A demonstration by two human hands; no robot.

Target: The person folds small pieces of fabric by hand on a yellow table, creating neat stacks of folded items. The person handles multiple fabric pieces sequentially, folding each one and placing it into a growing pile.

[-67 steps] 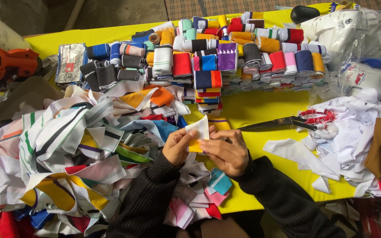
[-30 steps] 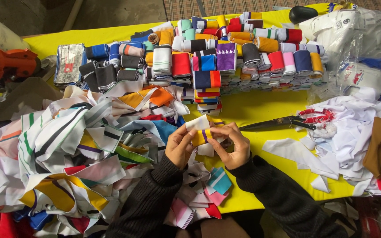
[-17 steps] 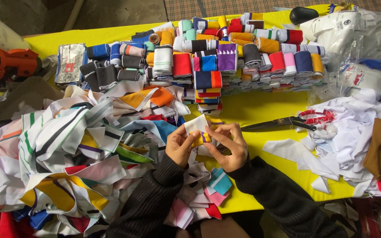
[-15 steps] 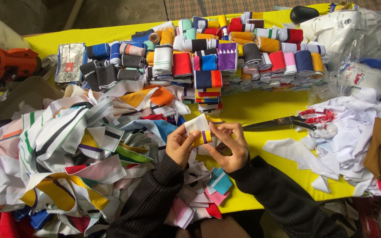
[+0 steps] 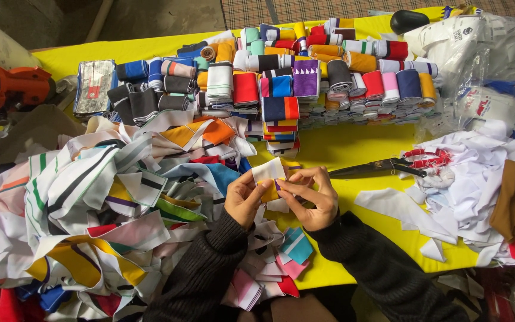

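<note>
While both hands (image 5: 281, 200) pinch cloth (image 5: 268, 171).

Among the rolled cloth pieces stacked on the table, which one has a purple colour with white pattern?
The purple roll in the stack's middle, directly right of a blue and pink one; no other is purple.

left hand (image 5: 245, 200): bare, no glove or ring seen | right hand (image 5: 311, 200): bare | sleeves: black ribbed knit, both arms, long, reaching the wrists | cuffs: snug, plain, no markings | watch/jewellery: cannot tell
</note>
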